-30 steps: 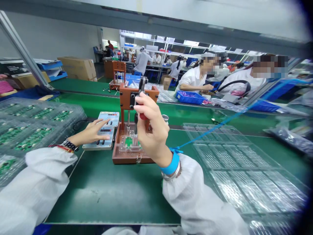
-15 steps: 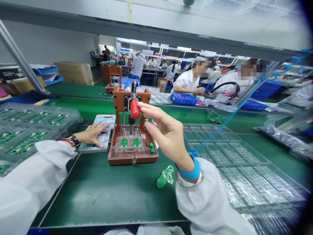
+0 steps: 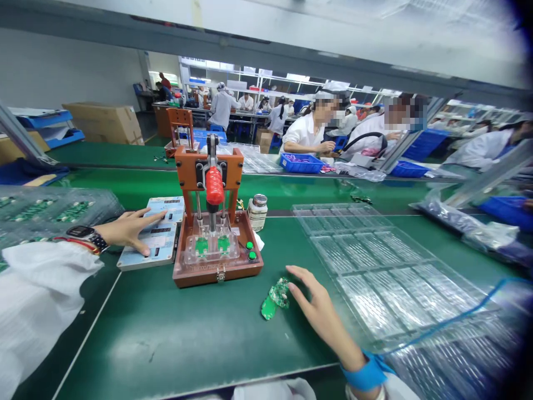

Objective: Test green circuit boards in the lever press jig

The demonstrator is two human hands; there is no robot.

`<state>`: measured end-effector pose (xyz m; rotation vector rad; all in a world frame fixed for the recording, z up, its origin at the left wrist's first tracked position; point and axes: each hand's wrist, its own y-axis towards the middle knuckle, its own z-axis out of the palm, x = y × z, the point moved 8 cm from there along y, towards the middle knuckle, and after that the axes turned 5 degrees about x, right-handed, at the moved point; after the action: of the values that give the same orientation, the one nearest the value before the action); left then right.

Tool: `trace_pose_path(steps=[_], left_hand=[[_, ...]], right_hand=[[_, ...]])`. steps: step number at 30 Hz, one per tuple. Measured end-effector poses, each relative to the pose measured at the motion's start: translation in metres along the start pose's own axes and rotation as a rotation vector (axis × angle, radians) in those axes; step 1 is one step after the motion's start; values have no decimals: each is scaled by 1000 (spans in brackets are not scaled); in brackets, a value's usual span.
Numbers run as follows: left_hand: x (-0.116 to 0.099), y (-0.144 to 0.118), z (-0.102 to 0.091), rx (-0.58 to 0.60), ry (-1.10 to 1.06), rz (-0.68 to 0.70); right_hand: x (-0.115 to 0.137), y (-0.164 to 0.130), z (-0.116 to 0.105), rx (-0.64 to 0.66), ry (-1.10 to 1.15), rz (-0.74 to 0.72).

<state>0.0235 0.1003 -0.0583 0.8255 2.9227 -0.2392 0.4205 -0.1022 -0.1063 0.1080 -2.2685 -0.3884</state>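
Resting flat, the right hand (image 3: 318,308) lies on the green table (image 3: 187,339), fingertips touching a small green circuit board (image 3: 275,297) (grip released, nothing held). The left hand (image 3: 127,228) lies open on a pale blue tester panel (image 3: 156,233), just beside the brown press fixture (image 3: 212,222), whose red-handled lever (image 3: 214,186) stands upright.

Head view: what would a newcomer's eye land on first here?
Probably the orange-brown press jig with its red-handled lever at the centre of the green mat, two small green circuit boards seated under its clear plate. The right hand lies open, fingertips at a loose green circuit board on the mat, while the left hand rests flat on a pale blue tester box beside the jig.
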Motion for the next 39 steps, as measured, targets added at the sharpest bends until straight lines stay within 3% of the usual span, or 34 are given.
trace_pose_path(steps=[3, 7, 14, 16, 20, 22, 24, 26, 27, 30, 33, 39], left_hand=[[-4, 0, -3, -48, 24, 51], [-12, -3, -1, 23, -4, 59], [-10, 2, 5, 124, -3, 21], [-17, -1, 1, 91, 6, 30], [-56, -43, -14, -176, 58, -52], [-84, -74, -9, -253, 135, -157], [-119, -98, 9, -224, 151, -178], [-164, -107, 33, -150, 27, -14], [-186, -108, 47, -98, -26, 79], [-226, -98, 83, 7, -94, 147], [-239, -88, 103, -42, -188, 148], [-245, -81, 106, -195, -333, 199]], right_hand=[[-13, -19, 5, 9, -31, 60], [-20, -31, 6, 31, -19, 116], [-11, -33, 23, 138, -132, 79], [-4, -33, 35, 173, -175, 40], [14, -32, 58, 173, -145, -80], [26, -32, 69, 156, -106, -132], [39, -32, 80, 155, -57, -182], [54, -32, 90, 186, 3, -218], [60, -32, 94, 208, 34, -226], [68, -31, 95, 242, 98, -214], [59, -31, 82, 211, 72, -158], [38, -37, 65, 204, -9, -84]])
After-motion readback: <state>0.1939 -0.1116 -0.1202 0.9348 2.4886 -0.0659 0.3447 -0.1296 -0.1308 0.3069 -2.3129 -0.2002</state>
